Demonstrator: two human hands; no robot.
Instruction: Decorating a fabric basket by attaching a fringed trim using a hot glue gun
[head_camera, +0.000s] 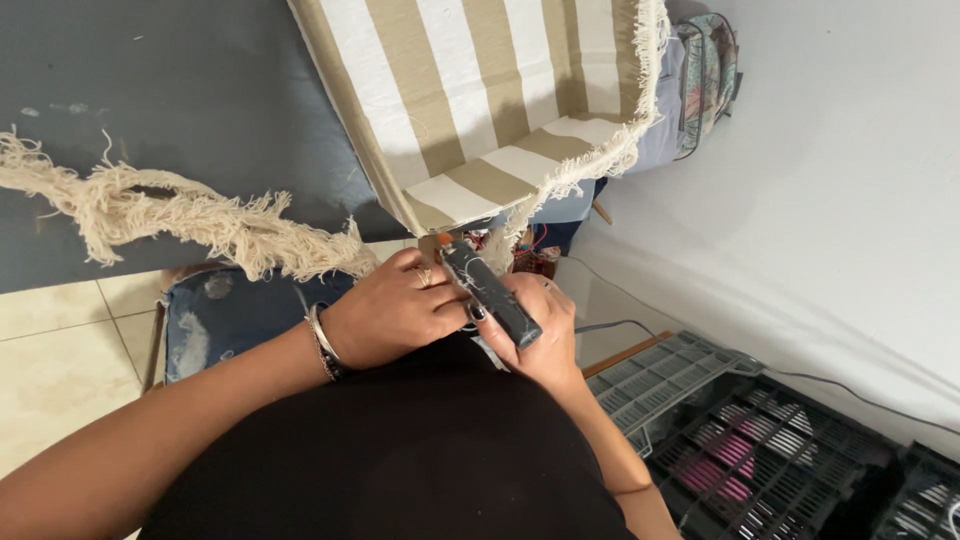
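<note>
1. Here, the right hand (545, 335) is gripping a dark glue gun (490, 292), its nozzle pointing toward 11 o'clock at the fringe trim (590, 165) edging the striped beige-and-white fabric (470, 110).
2. The left hand (395, 310) is closing around the gun's front, fingers curled.
3. Loose fringe (180, 215) is lying at 9 o'clock on the dark table (180, 90).
4. Fingertips are sitting near the nozzle; a slip could probably burn them or smear glue onto the stripes.
</note>
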